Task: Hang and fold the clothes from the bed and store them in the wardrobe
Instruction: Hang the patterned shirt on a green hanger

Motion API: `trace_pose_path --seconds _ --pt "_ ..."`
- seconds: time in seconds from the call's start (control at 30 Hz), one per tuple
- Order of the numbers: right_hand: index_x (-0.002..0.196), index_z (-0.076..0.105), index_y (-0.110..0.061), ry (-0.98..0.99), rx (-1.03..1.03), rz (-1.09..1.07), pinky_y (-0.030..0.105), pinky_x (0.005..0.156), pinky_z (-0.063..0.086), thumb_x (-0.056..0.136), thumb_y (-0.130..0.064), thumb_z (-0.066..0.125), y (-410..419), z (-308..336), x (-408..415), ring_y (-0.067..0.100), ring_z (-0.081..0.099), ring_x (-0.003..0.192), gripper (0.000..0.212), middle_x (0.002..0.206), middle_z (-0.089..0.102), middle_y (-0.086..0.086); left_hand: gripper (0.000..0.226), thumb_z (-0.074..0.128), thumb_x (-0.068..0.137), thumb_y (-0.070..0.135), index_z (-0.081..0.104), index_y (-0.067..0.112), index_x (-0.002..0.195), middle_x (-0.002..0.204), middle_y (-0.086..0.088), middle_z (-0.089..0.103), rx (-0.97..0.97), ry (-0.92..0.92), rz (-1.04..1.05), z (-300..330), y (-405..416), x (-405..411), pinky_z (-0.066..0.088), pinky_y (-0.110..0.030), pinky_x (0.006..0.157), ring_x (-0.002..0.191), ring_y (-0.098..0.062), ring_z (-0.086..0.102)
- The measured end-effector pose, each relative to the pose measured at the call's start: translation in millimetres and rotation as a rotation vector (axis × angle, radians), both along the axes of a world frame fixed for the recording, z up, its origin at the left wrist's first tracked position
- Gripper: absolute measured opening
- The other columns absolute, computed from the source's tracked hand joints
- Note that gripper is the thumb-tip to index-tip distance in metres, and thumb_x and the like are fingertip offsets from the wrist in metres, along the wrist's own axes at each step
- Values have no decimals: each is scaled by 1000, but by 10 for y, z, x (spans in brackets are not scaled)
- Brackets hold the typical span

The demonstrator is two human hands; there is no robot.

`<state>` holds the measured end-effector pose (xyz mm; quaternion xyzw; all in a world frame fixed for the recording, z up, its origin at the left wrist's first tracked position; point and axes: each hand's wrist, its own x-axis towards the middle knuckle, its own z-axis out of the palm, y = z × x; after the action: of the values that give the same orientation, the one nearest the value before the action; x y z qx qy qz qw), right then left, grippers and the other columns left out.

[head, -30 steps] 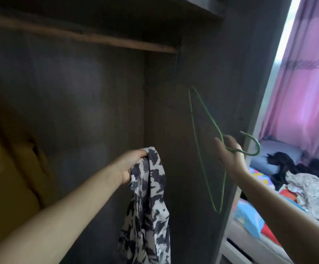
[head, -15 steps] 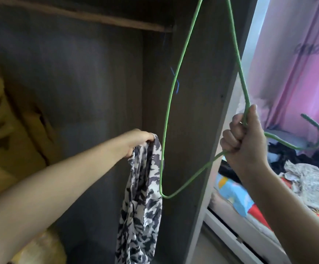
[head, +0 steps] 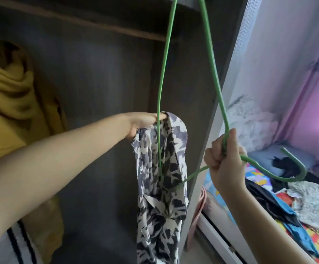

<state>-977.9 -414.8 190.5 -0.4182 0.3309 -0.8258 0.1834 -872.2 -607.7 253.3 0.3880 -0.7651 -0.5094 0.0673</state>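
Observation:
My left hand [head: 144, 121] grips the top edge of a black-and-white patterned garment [head: 162, 187], which hangs down in front of the open wardrobe. My right hand [head: 224, 161] is closed around the neck of a green wire hanger [head: 217, 86]. The hanger is turned so its hook points right and its body runs up out of the frame. One corner of the hanger pokes into the garment's opening just below my left hand.
The dark wardrobe [head: 101, 77] has a wooden rail [head: 90, 25] near the top and a yellow garment [head: 8, 96] hanging at the left. To the right, past the wardrobe's side panel, the bed [head: 295, 202] holds several loose clothes. A pink curtain [head: 314, 103] hangs behind it.
My right hand closed around the hanger's neck and swung it up and leftward. Its lower corner has gone from beside the garment into the garment's opening. The left hand barely moved.

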Motion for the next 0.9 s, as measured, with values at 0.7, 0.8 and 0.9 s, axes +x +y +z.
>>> trace_pose_path --seconds 0.7,0.8,0.9 --pt "48 46 -20 885 1267 -133 24 45 34 97 -51 39 409 223 -436 12 34 34 59 40 39 -6 39 42 89 -9 62 1 57 44 -13 59 299 335 230 -552 -561 309 50 -28 35 36 -21 60" --pt "47 51 -21 913 1310 -125 22 43 33 96 -51 41 310 314 -371 10 34 34 58 41 41 -7 51 43 82 -12 62 16 43 41 5 53 -49 331 89 -576 -474 209 39 -14 36 35 -8 50" --pt "50 53 -20 857 1225 -77 17 38 26 97 -47 44 97 384 -293 10 30 30 55 36 36 -9 36 52 71 0 56 25 46 43 14 41 -445 114 -284 -566 -239 149 28 -17 41 44 -6 36"
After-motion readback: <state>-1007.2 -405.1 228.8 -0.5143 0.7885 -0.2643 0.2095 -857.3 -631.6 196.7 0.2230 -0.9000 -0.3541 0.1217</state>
